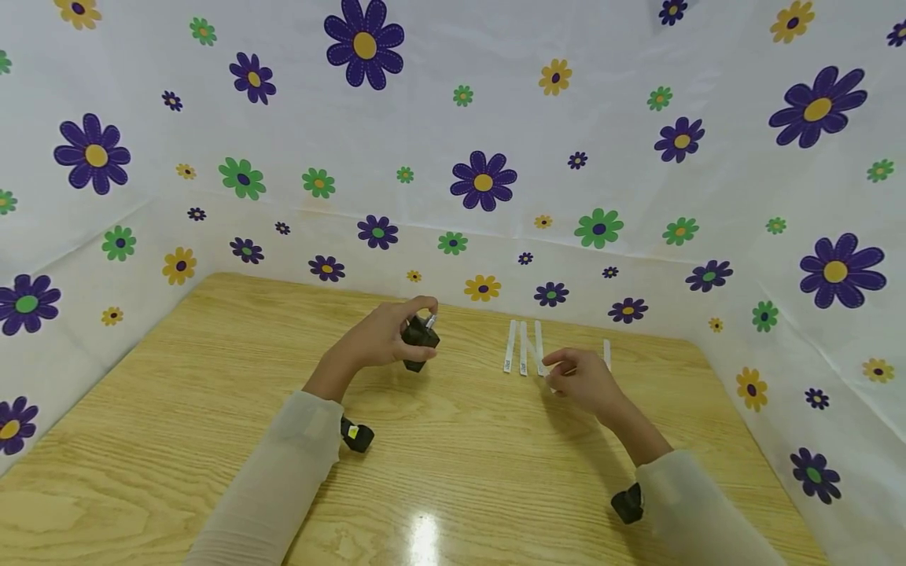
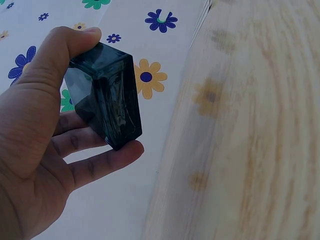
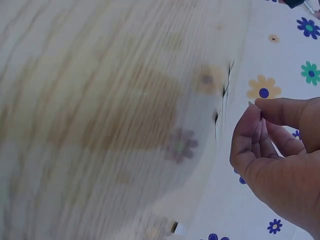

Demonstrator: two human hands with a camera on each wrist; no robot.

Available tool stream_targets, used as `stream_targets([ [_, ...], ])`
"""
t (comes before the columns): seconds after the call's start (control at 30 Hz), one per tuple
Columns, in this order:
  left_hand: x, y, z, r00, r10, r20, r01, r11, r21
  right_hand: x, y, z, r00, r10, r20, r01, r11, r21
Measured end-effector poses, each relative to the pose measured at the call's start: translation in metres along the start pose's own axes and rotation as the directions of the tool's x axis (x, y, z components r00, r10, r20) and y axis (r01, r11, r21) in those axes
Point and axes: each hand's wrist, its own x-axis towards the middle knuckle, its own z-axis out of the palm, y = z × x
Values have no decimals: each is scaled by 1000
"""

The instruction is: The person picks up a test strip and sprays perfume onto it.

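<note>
My left hand (image 1: 385, 334) grips a dark, faceted glass bottle (image 1: 419, 334) above the table. A silver spray nozzle (image 1: 430, 321) shows at its top, beside the curled index finger. In the left wrist view, thumb and fingers hold the smoky glass bottle (image 2: 107, 95) by opposite edges. My right hand (image 1: 583, 381) pinches a thin white paper strip (image 1: 534, 355) between thumb and index finger. In the right wrist view, only a tiny pale tip (image 3: 251, 104) of the strip shows at the right hand (image 3: 280, 140). Several similar strips lie close by, among them a leftmost one (image 1: 509, 347).
Another white strip (image 1: 606, 354) lies right of my right hand, partly hidden by it. The wooden table (image 1: 453, 448) meets a flower-printed white cloth (image 1: 425, 126) at the back and sides. Black wrist cameras (image 1: 357, 436) are worn on both arms.
</note>
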Motion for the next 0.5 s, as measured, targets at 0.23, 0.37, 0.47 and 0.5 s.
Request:
stream_targets([
  [0.23, 0, 0, 0, 1000, -9, 3, 9, 1000, 6, 1, -8, 12, 999, -39, 7, 39, 999, 0],
  [0.37, 0, 2, -1, 1000, -13, 4, 13, 1000, 10, 3, -13, 19, 998, -60, 13, 61, 998, -2],
  [0.47, -1, 3, -2, 1000, -15, 5, 15, 1000, 10, 4, -19, 24, 997, -79, 21, 79, 997, 7],
  [0.5, -1, 4, -2, 1000, -15, 7, 15, 1000, 10, 4, -21, 26, 996, -84, 24, 83, 996, 12],
])
